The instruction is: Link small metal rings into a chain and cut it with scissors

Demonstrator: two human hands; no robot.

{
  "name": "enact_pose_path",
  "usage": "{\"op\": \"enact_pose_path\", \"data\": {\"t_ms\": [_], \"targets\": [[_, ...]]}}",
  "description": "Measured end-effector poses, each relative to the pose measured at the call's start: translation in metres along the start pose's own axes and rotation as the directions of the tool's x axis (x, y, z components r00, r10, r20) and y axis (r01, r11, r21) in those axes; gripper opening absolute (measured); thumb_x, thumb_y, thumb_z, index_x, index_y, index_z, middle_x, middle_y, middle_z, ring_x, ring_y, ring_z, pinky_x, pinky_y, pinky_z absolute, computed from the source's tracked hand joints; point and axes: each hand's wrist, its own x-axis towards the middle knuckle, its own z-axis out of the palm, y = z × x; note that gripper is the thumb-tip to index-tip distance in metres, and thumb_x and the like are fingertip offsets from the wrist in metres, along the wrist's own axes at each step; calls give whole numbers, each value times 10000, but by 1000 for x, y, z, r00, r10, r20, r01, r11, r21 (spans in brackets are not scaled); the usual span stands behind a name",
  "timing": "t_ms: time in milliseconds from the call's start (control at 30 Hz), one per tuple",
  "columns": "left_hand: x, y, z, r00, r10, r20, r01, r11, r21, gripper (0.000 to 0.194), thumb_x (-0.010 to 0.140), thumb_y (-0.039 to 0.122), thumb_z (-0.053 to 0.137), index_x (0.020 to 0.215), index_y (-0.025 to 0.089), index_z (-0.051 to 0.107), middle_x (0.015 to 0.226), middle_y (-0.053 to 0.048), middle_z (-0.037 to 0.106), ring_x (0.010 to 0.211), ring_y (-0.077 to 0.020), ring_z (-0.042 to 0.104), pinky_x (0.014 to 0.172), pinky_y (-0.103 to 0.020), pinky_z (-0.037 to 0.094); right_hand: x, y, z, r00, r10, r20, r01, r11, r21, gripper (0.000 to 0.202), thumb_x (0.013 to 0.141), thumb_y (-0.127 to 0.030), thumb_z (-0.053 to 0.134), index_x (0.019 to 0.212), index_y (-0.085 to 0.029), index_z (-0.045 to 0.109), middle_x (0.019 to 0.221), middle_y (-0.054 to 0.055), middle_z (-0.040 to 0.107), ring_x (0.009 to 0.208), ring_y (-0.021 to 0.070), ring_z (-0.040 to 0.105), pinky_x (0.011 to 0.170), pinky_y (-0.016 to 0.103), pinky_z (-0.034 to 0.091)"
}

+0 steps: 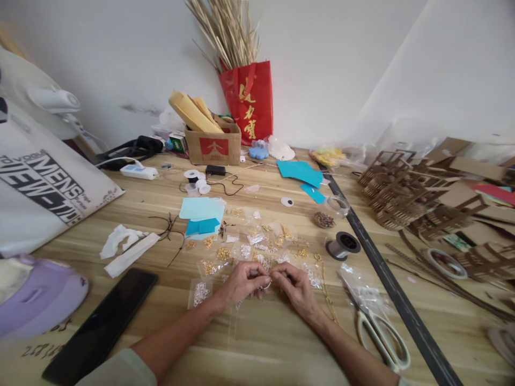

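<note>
My left hand (246, 281) is closed in a pinch around a small silvery beaded loop (265, 287), most of it covered by the fingers. Close beside it, nearly fingertip to fingertip, my right hand (295, 288) pinches something too small to make out. Just beyond both hands lie clear bags of silver beads (263, 261) and gold findings (224, 253). A bag of silver rings (201, 293) is left of my left hand. A gold chain (329, 300) runs along the table by my right forearm.
Scissors (380, 335) and a spool of wire (343, 246) are at right, near a dark strip (378, 271) across the table. At left lie a black phone (100, 327) and white paper strips (132, 254). Brown woven baskets (402, 193) crowd the far right; a cardboard box (213, 146) stands behind.
</note>
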Motion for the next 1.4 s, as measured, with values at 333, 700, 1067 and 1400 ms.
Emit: {"op": "enact_pose_path", "data": {"t_ms": [333, 700, 1067, 1400], "targets": [[-1, 10, 0, 1000, 26, 0, -26, 999, -33, 309, 736, 417, 677, 720, 116, 610, 594, 6, 596, 459, -100, 587, 417, -179, 381, 0, 4, 0, 999, 44, 32, -46, 997, 63, 290, 857, -430, 557, 787, -157, 624, 556, -28, 471, 478, 98, 396, 445, 216, 308], [-2, 10, -3, 999, 7, 48, -5, 999, -54, 293, 724, 403, 695, 720, 115, 638, 606, -2, 618, 423, -77, 554, 409, -170, 378, 0, -4, 2, 997, 40, 65, -48, 990, 136, 298, 855, -446, 553, 789, -160, 601, 576, -17, 515, 468, 91, 400, 441, 213, 314], [-1, 10, -2, 999, 52, 9, -52, 999, -15, 207, 692, 317, 704, 634, 124, 658, 467, 31, 520, 429, -68, 443, 431, -182, 329, -1, -4, 3, 997, 35, 63, -41, 996, 85, 311, 862, -454, 539, 765, -162, 587, 577, -29, 478, 499, 95, 399, 455, 209, 316], [0, 2, 2, 996, 77, -39, -74, 995, 73, 168, 685, 285, 692, 652, 123, 663, 514, 14, 550, 469, -95, 491, 479, -211, 382, 0, -4, 3, 997, 43, 58, -50, 992, 115, 289, 861, -441, 545, 769, -168, 572, 577, -35, 458, 492, 90, 382, 449, 204, 297]]}}
